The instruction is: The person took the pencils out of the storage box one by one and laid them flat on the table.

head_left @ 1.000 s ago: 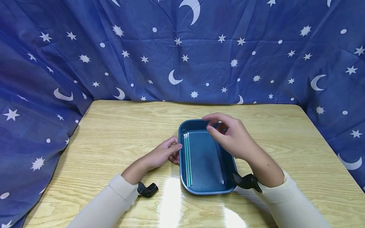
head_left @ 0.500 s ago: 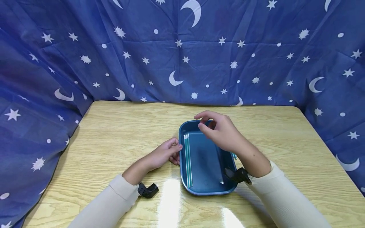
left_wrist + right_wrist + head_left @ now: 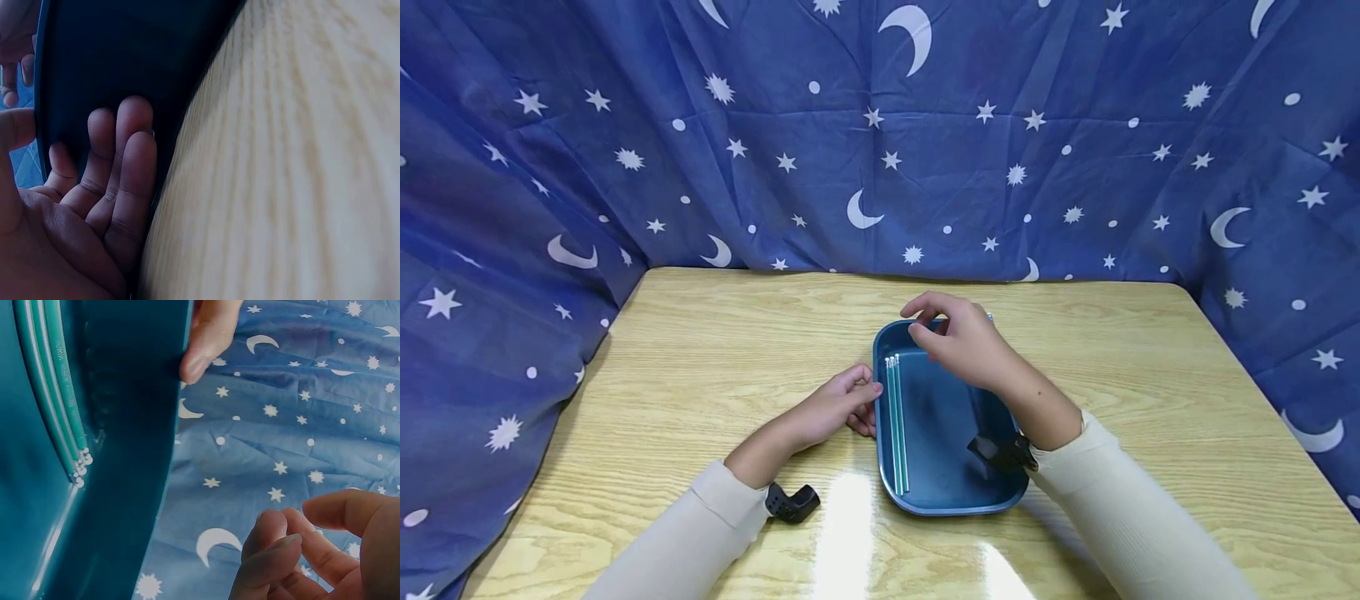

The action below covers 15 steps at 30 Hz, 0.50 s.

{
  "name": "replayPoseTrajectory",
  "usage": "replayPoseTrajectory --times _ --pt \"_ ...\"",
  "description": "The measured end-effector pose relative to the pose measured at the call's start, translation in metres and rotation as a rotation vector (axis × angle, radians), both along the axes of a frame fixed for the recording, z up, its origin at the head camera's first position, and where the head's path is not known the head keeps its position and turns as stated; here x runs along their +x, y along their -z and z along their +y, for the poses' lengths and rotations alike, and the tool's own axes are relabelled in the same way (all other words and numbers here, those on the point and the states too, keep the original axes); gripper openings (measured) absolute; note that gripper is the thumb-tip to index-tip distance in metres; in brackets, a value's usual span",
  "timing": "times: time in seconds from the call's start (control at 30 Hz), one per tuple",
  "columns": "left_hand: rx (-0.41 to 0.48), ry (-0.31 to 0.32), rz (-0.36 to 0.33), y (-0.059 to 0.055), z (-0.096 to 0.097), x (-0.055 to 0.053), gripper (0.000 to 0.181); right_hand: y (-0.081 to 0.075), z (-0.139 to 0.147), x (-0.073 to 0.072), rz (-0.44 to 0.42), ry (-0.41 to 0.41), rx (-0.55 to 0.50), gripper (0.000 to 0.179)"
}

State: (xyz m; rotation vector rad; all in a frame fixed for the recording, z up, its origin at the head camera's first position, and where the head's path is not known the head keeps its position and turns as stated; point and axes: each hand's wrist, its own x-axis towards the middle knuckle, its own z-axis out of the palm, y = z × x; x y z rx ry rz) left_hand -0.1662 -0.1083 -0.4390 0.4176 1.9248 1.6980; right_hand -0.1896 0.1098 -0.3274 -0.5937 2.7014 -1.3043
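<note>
Green pencil-like sticks, three abreast, lie along the left of a blue tray, long axis running up the frame. Nearer, my left hand rests relaxed fingers against the tray's outside; my empty right hand, thumb and fingers apart, hangs upper right of them.

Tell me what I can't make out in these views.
Head: far right corner of the tray, hidden by the right hand.
Head: rest of the bluish tip past that hand, apparently behind it.
Right wrist: print on the pencils, too small; their near ends, cut off by the top edge.
</note>
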Motion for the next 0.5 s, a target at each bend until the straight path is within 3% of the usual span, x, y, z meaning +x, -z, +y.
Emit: replayPoseTrajectory --times 0.5 --pt "0.005 0.001 -0.004 -0.001 0.0 0.001 0.023 0.015 -0.007 -0.008 -0.067 -0.005 0.026 0.023"
